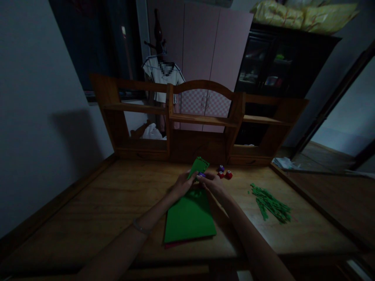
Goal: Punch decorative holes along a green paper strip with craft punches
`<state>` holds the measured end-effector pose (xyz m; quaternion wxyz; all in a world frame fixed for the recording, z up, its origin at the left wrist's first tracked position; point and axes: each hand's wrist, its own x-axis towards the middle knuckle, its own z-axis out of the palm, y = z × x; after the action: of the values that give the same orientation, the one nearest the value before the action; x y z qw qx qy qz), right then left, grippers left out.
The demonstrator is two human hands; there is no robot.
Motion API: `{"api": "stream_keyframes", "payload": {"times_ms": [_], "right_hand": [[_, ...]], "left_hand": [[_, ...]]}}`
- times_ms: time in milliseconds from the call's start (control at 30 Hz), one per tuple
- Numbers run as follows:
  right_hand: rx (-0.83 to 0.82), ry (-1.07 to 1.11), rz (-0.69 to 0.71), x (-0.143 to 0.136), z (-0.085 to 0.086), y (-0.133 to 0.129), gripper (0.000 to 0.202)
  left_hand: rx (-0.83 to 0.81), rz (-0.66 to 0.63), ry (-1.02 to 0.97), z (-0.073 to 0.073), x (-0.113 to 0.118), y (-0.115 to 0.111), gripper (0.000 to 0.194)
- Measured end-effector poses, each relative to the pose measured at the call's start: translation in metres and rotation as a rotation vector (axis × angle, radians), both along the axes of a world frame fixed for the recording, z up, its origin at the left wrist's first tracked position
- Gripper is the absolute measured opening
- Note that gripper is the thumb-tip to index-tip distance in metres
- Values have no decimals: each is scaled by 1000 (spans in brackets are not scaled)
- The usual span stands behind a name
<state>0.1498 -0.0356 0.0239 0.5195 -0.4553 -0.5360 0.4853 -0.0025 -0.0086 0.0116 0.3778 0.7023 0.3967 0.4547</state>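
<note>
Left hand [182, 182] and right hand [211, 183], each grip closed on the green strip [198, 166], raised above the green sheets [190, 215] on the bench [96, 203].

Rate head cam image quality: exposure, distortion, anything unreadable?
Head view: underexposed, dim room; wide-angle bowing at the edges; left hand and right hand meet at a green strip, grip detail lost in the dark; green sheet reads clearly.

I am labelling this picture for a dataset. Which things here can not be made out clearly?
Head view only:
- Purple piece: mostly hidden by the right hand.
- Green strip: lower end hidden behind the left hand.
- Red sheet: covered by green sheet.
- Cabinet contents: too dark.
</note>
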Motion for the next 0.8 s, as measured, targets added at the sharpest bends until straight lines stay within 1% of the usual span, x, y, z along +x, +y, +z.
{"api": "stream_keyframes", "payload": {"times_ms": [200, 333, 533, 633, 800], "right_hand": [[-24, 7, 3, 1, 1, 1, 40], [-36, 0, -10, 3, -1, 3, 40], [-59, 33, -64, 0, 2, 1, 34], [-76, 29, -62, 1, 4, 1, 33], [-46, -15, 7, 4, 1, 2, 36]], "left_hand": [[6, -6, -15, 1, 1, -2, 47], [14, 14, 18, 2, 1, -4, 46], [67, -59, 61, 4, 0, -6, 46], [79, -18, 96, 4, 0, -6, 45], [91, 31, 111, 2, -1, -2, 45]]}}
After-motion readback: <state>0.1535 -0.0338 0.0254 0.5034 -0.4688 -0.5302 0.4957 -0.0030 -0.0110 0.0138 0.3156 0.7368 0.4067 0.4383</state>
